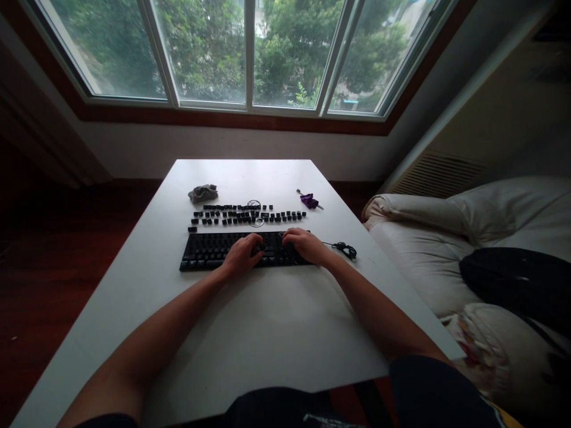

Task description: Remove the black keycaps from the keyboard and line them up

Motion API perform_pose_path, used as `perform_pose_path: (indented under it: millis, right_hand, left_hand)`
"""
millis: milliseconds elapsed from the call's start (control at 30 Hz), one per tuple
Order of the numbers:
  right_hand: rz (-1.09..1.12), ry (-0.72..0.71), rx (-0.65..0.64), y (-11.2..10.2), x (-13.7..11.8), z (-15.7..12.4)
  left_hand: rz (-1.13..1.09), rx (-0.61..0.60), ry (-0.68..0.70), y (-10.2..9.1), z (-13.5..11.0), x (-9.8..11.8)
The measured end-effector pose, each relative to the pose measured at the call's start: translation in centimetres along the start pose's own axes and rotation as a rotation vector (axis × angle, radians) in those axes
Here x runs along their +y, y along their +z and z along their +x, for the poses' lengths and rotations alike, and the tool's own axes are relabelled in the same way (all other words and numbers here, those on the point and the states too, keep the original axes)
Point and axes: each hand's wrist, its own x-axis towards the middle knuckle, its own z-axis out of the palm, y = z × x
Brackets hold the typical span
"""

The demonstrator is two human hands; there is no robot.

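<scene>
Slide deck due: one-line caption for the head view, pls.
Left hand and right hand at a black keyboard, loose keycaps in rows beyond it on a white table.

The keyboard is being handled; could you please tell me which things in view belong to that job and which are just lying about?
Belonging to the job, it seems:
black keyboard
loose keys in rows beyond it
coiled cable beside it

Just lying about, apparently:
grey cloth, untouched, use unclear
purple item, likewise
dark bag on the sofa

Keyboard (207,246): touched by left hand (243,254) and right hand (306,245)
Loose keycaps (241,219): laid in rows beyond
Coiled cable (342,246): laid at right
</scene>
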Motion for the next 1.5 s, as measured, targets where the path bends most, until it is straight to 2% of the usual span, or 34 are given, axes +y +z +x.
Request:
perform_pose_path:
  millis: [133,300,467,667,900,1167,1267,1333,1433,1500]
  right_hand:
    - [0.082,0.054,0.122,1.0,-1.4,0.3]
    - [0.193,0.036,0.153,2.8,-3.3,0.6]
    - [0.18,-0.009,0.214,4.0,-3.7,0.8]
    - [0.161,-0.087,0.21,4.7,-3.6,0.9]
    - [0.16,-0.068,0.215,4.9,-3.6,1.0]
    - [0.103,-0.032,0.19,4.7,-3.7,1.1]
    - [0.092,-0.003,0.231,3.1,-2.5,1.2]
    - [0.104,0.068,0.317,1.5,-0.7,1.3]
    - [0.138,0.225,0.441,-1.0,3.6,1.3]
    - [0.117,0.333,0.477,-2.2,7.0,1.1]
  left_hand:
    - [0.016,0.0,0.011,0.1,0.0,-0.1]
    - [0.026,-0.017,0.042,0.1,0.0,-0.1]
    - [0.05,-0.037,0.073,0.0,0.0,0.1]
    - [0.062,-0.047,0.075,0.1,0.0,0.1]
    - [0.05,-0.045,0.026,0.1,-0.1,0.2]
    - [0.057,-0.048,0.046,-0.1,-0.1,0.4]
    - [0.06,-0.047,0.061,-0.1,0.0,0.5]
    - [0.077,-0.048,0.069,-0.1,0.0,0.7]
    - [0.095,-0.061,0.107,-0.1,0.1,0.7]
    - [0.099,-0.069,0.133,-0.1,0.1,0.7]
